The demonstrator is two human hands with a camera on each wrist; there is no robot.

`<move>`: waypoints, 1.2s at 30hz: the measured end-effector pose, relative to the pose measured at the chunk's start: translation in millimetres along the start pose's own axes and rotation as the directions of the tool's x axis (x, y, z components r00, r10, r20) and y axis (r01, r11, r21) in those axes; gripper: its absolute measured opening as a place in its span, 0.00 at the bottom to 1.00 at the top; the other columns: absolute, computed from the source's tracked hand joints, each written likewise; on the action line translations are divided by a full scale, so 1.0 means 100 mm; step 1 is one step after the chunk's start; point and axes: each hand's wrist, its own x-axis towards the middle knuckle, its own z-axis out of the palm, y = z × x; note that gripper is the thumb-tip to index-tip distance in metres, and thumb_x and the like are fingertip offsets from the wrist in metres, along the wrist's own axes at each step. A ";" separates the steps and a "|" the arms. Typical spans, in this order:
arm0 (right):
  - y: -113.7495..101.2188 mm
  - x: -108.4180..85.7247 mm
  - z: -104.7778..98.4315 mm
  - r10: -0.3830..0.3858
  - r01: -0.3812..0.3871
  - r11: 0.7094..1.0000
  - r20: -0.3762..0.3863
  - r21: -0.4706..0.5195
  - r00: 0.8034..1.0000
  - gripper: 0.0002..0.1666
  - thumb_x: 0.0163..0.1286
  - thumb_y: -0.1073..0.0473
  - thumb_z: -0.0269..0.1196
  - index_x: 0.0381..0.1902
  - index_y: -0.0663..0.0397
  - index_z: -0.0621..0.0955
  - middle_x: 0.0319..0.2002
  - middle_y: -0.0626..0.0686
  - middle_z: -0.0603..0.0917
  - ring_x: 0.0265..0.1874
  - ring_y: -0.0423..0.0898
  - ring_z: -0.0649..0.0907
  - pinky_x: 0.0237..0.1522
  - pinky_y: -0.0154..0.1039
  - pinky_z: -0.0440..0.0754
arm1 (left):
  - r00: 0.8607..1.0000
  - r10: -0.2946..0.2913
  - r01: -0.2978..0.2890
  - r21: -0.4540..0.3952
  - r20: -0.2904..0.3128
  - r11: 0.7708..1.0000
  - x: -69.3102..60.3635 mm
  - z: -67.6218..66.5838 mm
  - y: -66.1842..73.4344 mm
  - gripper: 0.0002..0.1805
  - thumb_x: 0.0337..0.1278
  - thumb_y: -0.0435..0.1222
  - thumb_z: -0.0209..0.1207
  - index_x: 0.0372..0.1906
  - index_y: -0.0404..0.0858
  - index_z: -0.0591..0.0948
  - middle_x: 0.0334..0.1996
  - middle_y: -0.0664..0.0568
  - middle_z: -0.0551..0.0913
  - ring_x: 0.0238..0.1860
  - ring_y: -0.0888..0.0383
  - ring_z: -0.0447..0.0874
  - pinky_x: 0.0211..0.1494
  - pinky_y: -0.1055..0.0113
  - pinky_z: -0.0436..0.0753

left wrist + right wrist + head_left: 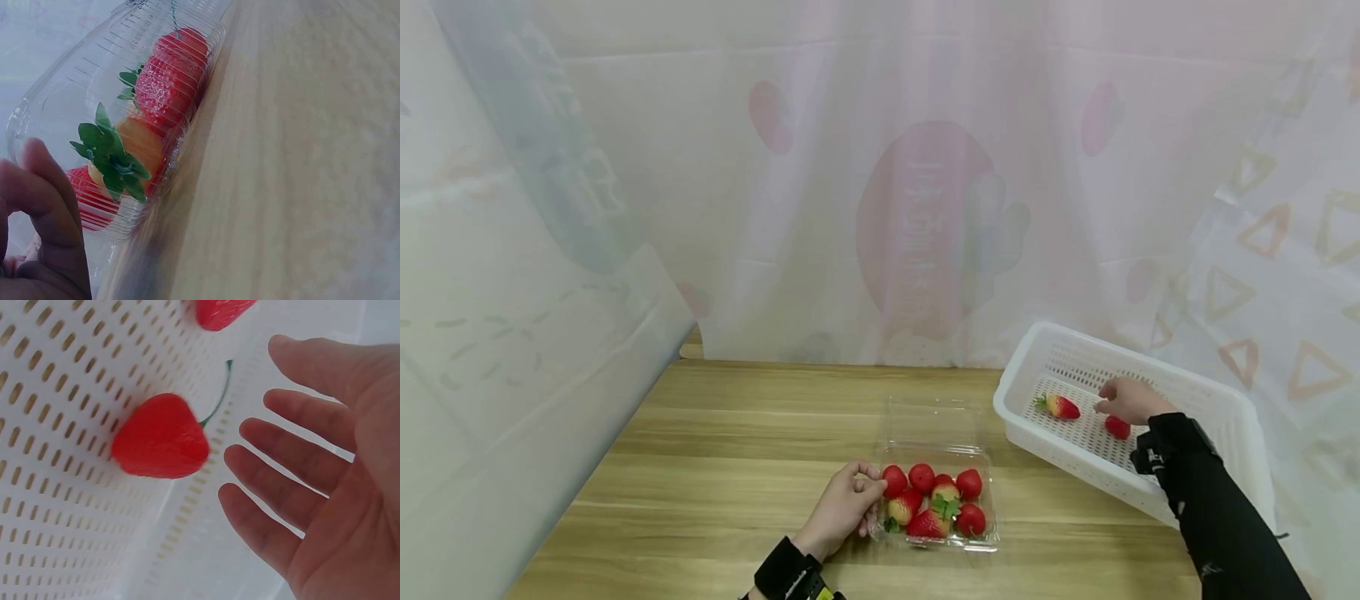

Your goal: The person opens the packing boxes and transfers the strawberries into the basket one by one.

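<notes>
A clear plastic clamshell box point(992, 533) with its lid raised stands on the table, and several red strawberries point(927, 524) lie in it. My left hand point(842, 507) pinches the box's left rim between thumb and fingers; the left wrist view shows the hand point(50, 215) at the box wall beside a leafy strawberry point(140, 144). Over the white basket point(1217, 392), my right hand point(1131, 402) reaches in with nothing in it. Below its fingers sits a strawberry point(1117, 427), seen in the right wrist view as a red strawberry point(161, 437) with a green stem, apart from the spread fingers.
Another strawberry point(1063, 407) with pale top and green leaves lies in the basket, left of the right hand. The wooden table point(730, 433) spreads left of the box. Printed pale sheets point(820, 208) hang behind and at both sides.
</notes>
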 end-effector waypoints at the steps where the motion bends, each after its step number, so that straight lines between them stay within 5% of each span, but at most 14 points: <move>1: -0.02 0.00 -0.02 -0.007 0.007 1.000 -0.005 0.005 1.000 0.26 0.68 0.56 0.64 0.52 0.75 0.77 0.47 0.71 0.82 0.44 0.62 0.82 0.48 0.58 0.83 | 1.000 0.001 -0.001 0.000 0.001 1.000 0.00 0.00 0.00 0.12 0.69 0.35 0.57 0.47 0.32 0.68 0.16 0.57 0.72 0.10 0.68 0.68 0.13 0.77 0.70; 16: -0.55 -0.25 -0.31 -0.196 0.199 0.980 -0.169 0.000 0.966 0.23 0.69 0.56 0.64 0.53 0.70 0.79 0.49 0.70 0.83 0.48 0.66 0.82 0.50 0.61 0.81 | 1.000 0.007 -0.007 -0.004 0.007 1.000 0.02 0.01 -0.01 0.12 0.69 0.35 0.58 0.46 0.33 0.68 0.15 0.57 0.72 0.10 0.68 0.68 0.13 0.77 0.69; 27: -1.12 -0.54 -0.40 -0.343 0.341 0.938 -0.274 -0.056 0.899 0.23 0.69 0.58 0.65 0.57 0.67 0.79 0.54 0.67 0.83 0.53 0.65 0.81 0.55 0.60 0.80 | 1.000 0.000 0.000 -0.002 0.002 1.000 0.03 0.01 -0.02 0.12 0.69 0.35 0.57 0.46 0.33 0.68 0.15 0.57 0.72 0.10 0.68 0.68 0.13 0.77 0.69; 32: -1.38 -0.65 -0.29 -0.397 0.397 0.916 -0.289 -0.062 0.871 0.23 0.69 0.58 0.65 0.58 0.65 0.78 0.54 0.65 0.83 0.54 0.63 0.82 0.55 0.59 0.80 | 1.000 0.007 -0.007 -0.001 0.005 1.000 0.02 0.01 -0.01 0.12 0.69 0.35 0.57 0.46 0.33 0.68 0.15 0.57 0.72 0.10 0.68 0.68 0.13 0.77 0.70; 36: -1.57 -0.70 -0.09 -0.471 0.468 0.879 -0.313 -0.092 0.825 0.22 0.68 0.58 0.67 0.57 0.63 0.80 0.53 0.61 0.85 0.51 0.60 0.84 0.53 0.56 0.82 | 1.000 0.013 -0.013 -0.006 0.013 1.000 0.02 0.01 0.00 0.12 0.69 0.35 0.57 0.47 0.32 0.68 0.15 0.57 0.72 0.10 0.68 0.69 0.13 0.77 0.70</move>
